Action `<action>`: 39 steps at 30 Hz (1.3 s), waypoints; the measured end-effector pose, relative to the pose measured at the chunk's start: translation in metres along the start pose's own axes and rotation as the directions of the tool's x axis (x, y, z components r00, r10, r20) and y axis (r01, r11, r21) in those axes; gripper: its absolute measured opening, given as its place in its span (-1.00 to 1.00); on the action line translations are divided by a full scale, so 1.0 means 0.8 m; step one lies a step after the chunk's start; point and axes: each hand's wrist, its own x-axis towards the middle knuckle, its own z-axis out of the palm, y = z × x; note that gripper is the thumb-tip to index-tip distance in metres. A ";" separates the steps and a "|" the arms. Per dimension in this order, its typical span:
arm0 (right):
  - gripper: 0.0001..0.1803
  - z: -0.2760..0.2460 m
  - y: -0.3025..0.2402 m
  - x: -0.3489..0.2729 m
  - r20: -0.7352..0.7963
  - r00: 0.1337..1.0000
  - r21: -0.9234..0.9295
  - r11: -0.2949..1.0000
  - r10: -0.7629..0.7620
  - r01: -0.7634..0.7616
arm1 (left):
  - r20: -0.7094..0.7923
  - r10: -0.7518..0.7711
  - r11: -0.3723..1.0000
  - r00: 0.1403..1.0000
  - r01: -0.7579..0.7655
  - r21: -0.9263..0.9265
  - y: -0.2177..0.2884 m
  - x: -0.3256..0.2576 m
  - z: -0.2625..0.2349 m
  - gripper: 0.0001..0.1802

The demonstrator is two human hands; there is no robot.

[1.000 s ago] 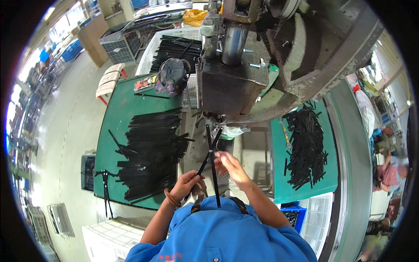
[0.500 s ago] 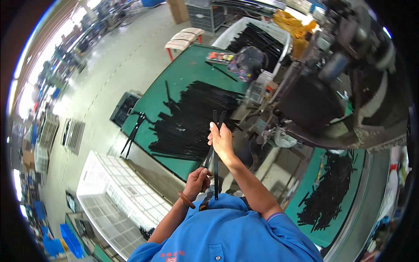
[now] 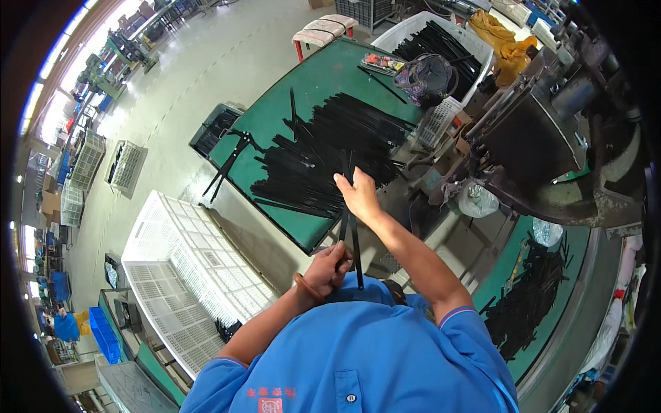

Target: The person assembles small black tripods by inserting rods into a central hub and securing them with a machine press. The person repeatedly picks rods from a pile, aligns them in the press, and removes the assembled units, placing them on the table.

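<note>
Left hand [image 3: 329,267] closed around the lower ends of thin black strips [image 3: 350,237]. Right hand [image 3: 358,195], at 12 o'clock from it, closed on their upper part. Strips held upright at the near edge of the green tabletop [image 3: 275,138], where a black strip pile [image 3: 327,155] lies.

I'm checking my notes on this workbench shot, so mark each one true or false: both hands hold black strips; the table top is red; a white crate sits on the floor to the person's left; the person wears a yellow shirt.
1. Both hands hold black strips: true; the left hand grips the lower ends, the right hand the upper.
2. The table top is red: false, it is green.
3. A white crate sits to the person's left: true.
4. The shirt is yellow: false, it is blue.
</note>
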 end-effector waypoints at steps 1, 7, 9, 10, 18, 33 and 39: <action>-0.67 0.010 0.008 0.001 -0.030 1.000 0.003 1.000 -0.009 0.009 | -0.056 0.069 0.995 0.996 -0.064 0.081 0.002 0.000 -0.007 -0.65; -0.47 0.082 -0.026 -0.016 0.447 0.873 -0.143 0.979 0.195 -0.145 | -0.203 0.419 0.890 0.885 -0.355 0.288 -0.050 -0.013 -0.142 -0.62; -0.47 0.108 -0.025 -0.020 0.401 0.895 -0.152 0.977 0.198 -0.148 | -0.293 0.298 0.953 0.909 -0.262 0.155 -0.073 -0.021 -0.177 -0.61; -0.58 0.123 -0.015 -0.023 0.331 0.939 -0.293 0.956 0.096 0.006 | -0.351 0.207 0.978 0.913 -0.188 0.089 -0.082 -0.021 -0.180 -0.62; -0.49 0.240 0.026 -0.082 0.799 0.371 0.141 0.747 -0.473 0.649 | -0.391 0.016 0.994 0.920 -0.058 -0.095 -0.143 0.042 -0.189 -0.62; -0.70 0.301 0.065 -0.103 0.752 0.436 0.103 0.741 -0.495 0.663 | -0.362 -0.212 0.963 0.908 0.131 -0.235 -0.127 0.050 -0.229 -0.65; -0.63 0.298 0.058 -0.090 0.762 0.433 0.207 0.814 -0.482 0.543 | -0.327 -0.159 0.975 0.932 0.097 -0.200 -0.117 0.039 -0.229 -0.67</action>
